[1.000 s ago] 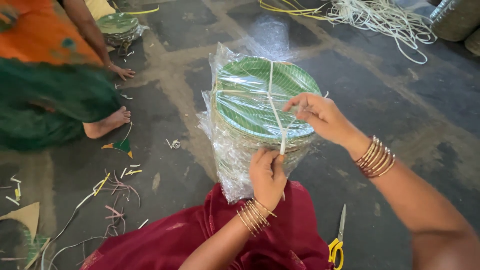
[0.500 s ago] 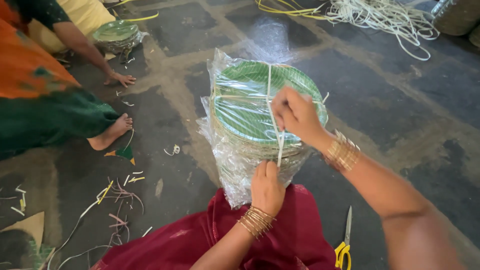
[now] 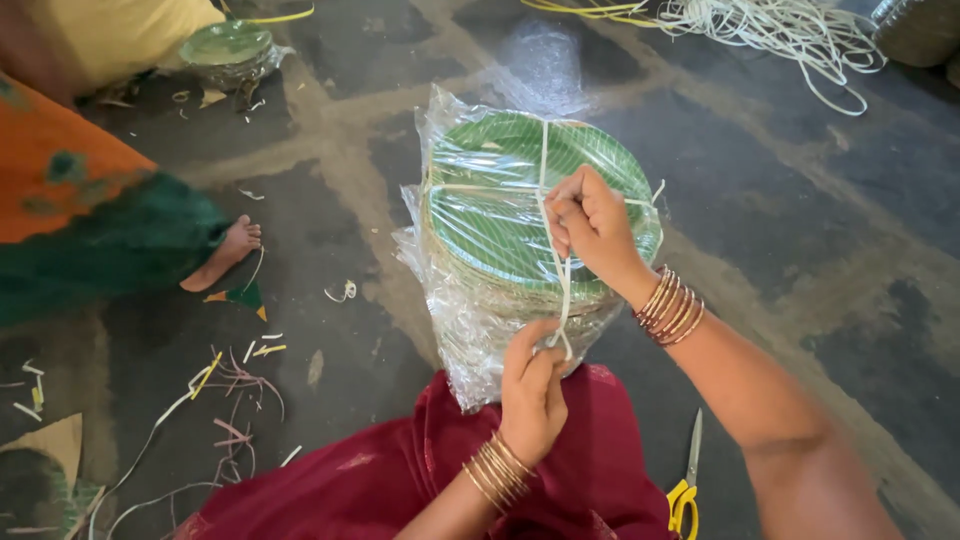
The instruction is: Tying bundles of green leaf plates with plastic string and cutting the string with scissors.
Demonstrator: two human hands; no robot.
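A stack of green leaf-pattern plates [image 3: 500, 215] wrapped in clear plastic stands on the stone floor in front of my knees. A pale cord [image 3: 545, 150] crosses over its top. My right hand [image 3: 592, 225] rests on the stack's top centre, fingers closed on the cord where the strands cross. My left hand [image 3: 532, 385] is at the stack's near edge, pinching the cord's loose end and pulling it toward me. Both wrists wear gold bangles.
Yellow-handled scissors [image 3: 686, 480] lie on the floor at my right. A pile of loose pale cord [image 3: 790, 35] lies far right. Another person sits at left, a bare foot [image 3: 225, 250] showing, with a second wrapped plate stack [image 3: 228, 48] beyond. Cord scraps [image 3: 225, 375] litter the floor.
My right hand has moved from the stack's right rim onto the top centre. My left hand has stayed at the near edge with the cord's end.
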